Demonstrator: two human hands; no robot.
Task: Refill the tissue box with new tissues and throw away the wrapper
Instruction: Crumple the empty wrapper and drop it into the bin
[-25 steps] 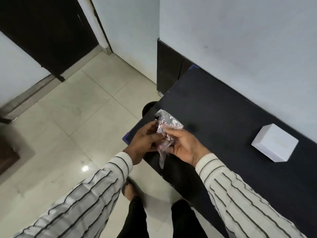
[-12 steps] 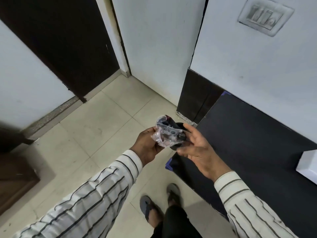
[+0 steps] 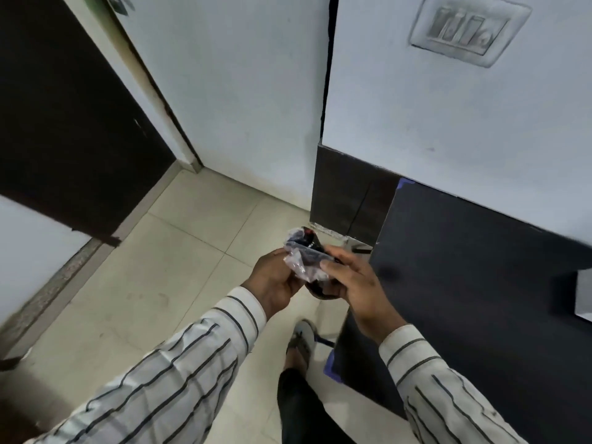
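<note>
My left hand (image 3: 275, 283) is closed on the crumpled clear plastic wrapper (image 3: 302, 254), held over the floor just left of the black table (image 3: 480, 283). My right hand (image 3: 355, 280) is beside it with fingers spread, the fingertips touching the wrapper's right side. Directly under the hands a dark round bin (image 3: 317, 291) shows only as a sliver, mostly hidden by them. The white tissue box (image 3: 584, 299) is cut off at the right edge, on the table.
A dark door (image 3: 64, 123) stands at the left and a white wall with a switch panel (image 3: 464, 27) behind the table. The floor is pale tile. My sandalled foot (image 3: 301, 341) is by the table's near corner.
I have turned left, away from the table, so the tissue box slid to the right edge. The wrapper got crumpled smaller into my left hand, and my right hand loosened.
</note>
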